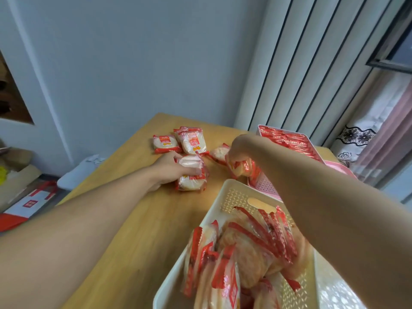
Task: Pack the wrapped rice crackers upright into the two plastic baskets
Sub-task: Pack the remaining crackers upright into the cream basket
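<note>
My left hand (171, 169) grips a small stack of wrapped rice crackers (192, 175) lying on the wooden table (138, 197). My right hand (239, 150) pinches another wrapped cracker (242, 168) just above the near end of the pink basket (266, 186), which holds a tight row of upright red-edged packets (289, 141). The cream basket (236, 195) at the front holds several crackers standing on edge (240, 253). Loose crackers lie further back: one (166, 143), a pair (191, 141), and one (219, 153) beside my right hand.
The table stands against a grey wall with a radiator and curtain on the right. Cardboard boxes (17, 175) and a red and white package (29, 204) lie on the floor to the left. The table's left edge runs diagonally.
</note>
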